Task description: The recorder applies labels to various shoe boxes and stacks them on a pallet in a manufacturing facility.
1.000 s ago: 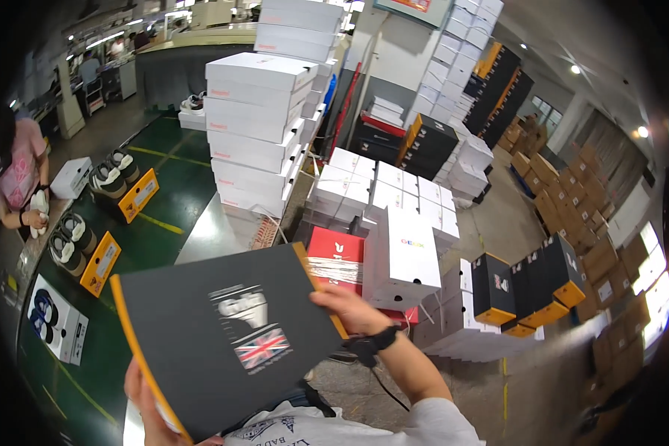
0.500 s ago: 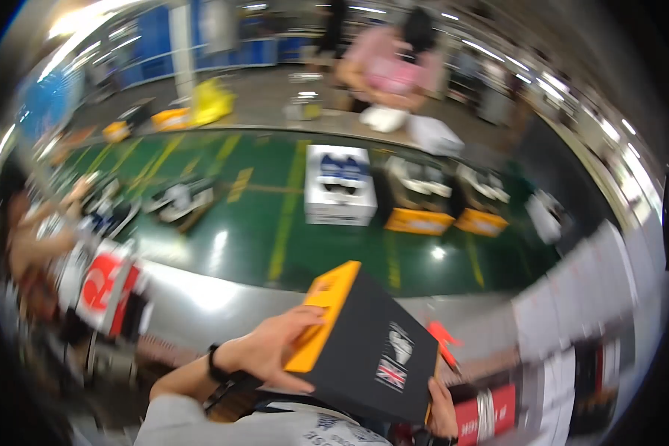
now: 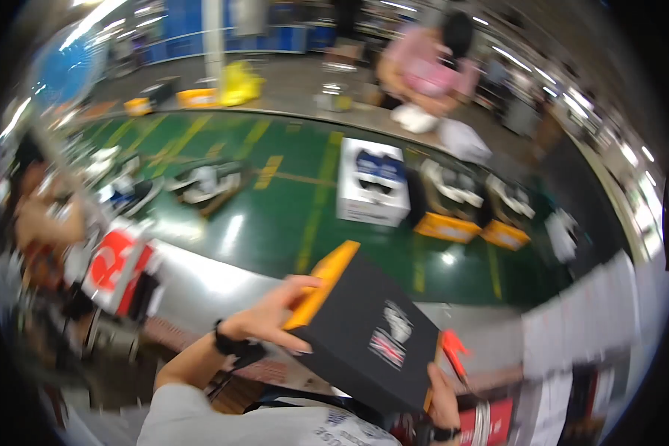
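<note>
Holding a tilted black-and-orange shoebox [image 3: 372, 338] before the torso seems the step in hand: left hand [image 3: 273, 316] clamped on one end, right hand [image 3: 443, 401] on the other. Shifting it would call for both hands together. Beyond the grip: metal ledge [image 3: 208, 276], bare green tabletop [image 3: 271, 241]; rightward, stacked white boxes [image 3: 587, 316] crowd it.

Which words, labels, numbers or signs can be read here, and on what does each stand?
I do not copy printed wording.
Black-and-orange box: white print, too blurred; British flag recognisable.
Red box, lower right: white letters, blurred.
Shirt: dark letters, partly visible.
Red-and-white box, left: mark blurred.
</note>
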Available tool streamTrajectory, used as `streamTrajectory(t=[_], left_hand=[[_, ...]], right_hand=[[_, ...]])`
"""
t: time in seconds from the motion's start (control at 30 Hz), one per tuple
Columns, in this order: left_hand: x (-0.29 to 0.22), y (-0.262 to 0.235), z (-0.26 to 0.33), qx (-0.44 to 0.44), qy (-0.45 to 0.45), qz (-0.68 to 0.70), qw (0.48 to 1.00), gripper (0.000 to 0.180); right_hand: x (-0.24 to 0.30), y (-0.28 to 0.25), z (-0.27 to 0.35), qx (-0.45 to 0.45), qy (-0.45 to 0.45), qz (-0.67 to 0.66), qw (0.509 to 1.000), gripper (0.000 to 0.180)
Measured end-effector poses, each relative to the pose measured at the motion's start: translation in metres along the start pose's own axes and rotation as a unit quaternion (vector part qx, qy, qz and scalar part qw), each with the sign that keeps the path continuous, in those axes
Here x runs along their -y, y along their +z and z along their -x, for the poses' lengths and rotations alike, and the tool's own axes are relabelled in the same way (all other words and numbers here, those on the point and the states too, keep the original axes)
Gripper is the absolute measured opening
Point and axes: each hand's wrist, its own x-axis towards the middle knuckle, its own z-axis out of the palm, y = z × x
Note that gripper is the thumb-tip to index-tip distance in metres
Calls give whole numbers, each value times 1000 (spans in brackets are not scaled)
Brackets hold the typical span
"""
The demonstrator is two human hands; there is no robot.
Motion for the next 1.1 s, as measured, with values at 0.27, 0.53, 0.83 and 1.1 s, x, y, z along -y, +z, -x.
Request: streamTrajectory(t=[0.27,0.53,0.83,1.1], left_hand=[[-23,16,-61,42,206,-7,978,96],[-56,3,-50,50,82,-45,994,101],[-68,-2,-47,59,-53,33,996,96],[-20,-10,-67,33,-27,23,999,62]], right_hand=[[14,8,-2,-6,-36,54,998,59],[12,5,6,-26,-68,33,997,55],[6,-1,-1,-28,-50,57,997,50],[-9,14,-15,-42,-83,165,982,51]])
